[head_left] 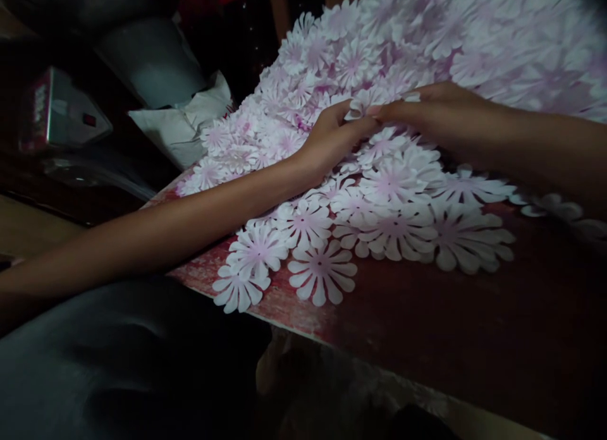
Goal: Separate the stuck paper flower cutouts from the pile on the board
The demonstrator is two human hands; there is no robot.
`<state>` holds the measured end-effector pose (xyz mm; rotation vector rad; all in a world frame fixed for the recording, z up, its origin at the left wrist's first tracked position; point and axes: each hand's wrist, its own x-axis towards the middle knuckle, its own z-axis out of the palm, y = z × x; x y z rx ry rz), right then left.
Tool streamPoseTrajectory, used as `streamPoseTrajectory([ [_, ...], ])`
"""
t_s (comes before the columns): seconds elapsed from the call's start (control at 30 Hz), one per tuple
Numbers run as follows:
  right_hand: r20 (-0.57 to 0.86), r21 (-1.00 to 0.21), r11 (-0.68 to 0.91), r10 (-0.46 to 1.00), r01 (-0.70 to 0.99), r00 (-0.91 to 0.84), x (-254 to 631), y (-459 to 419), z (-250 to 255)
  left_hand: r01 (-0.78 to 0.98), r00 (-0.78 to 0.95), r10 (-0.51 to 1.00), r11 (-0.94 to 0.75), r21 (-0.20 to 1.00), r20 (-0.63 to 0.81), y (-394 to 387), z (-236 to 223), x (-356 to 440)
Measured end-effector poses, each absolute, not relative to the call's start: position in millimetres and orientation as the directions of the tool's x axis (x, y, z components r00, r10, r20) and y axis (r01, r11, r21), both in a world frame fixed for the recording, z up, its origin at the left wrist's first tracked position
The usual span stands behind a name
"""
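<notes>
A big heap of white artificial flower pieces with pinkish-purple centres fills the table in front of me. Over the heap, my left hand reaches in from the left, thumb and fingers closed on a white flower piece. My right hand meets it from the right, thumb and fingertips pinched on the same piece. A few petals also show by the right fingers. Parts of the fingers of both hands are hidden. Flat flower pieces lie loose below the hands, near the table's edge.
The red, worn tabletop has its near edge running diagonally below the heap. Left of the table are a pale, crumpled bag, a grey cylindrical shape and a boxy object with a red side. My leg in dark cloth is at lower left.
</notes>
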<state>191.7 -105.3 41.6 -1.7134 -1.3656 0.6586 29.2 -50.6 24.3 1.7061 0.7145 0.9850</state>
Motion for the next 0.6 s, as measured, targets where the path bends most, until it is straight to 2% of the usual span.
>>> streamPoseTrajectory([
  [0.1,0.039,-0.812,-0.177,0.934,0.556,0.355,191.7,-108.0,42.7,-0.019,0.491,0.821,-0.323,0.946,0.290,-47.8,24.1,32.3],
  [0.2,0.028,-0.798,-0.214,0.921,0.564,0.390,191.1,-109.9,44.8,0.014,0.485,0.841,-0.281,0.959,0.239,-45.7,25.2,34.6],
  [0.4,0.015,-0.830,-0.213,0.916,0.515,0.402,176.2,-122.1,56.7,0.014,0.485,0.834,-0.309,0.951,0.264,-53.2,29.0,32.7],
  [0.5,0.024,-0.783,-0.252,0.901,0.569,0.432,174.4,-124.8,60.5,0.042,0.467,0.844,-0.320,0.946,0.265,-59.4,31.3,31.6],
  [0.6,0.035,-0.796,-0.179,0.940,0.577,0.340,190.7,-112.0,53.9,0.061,0.452,0.851,-0.328,0.943,0.267,-62.9,33.1,31.3],
])
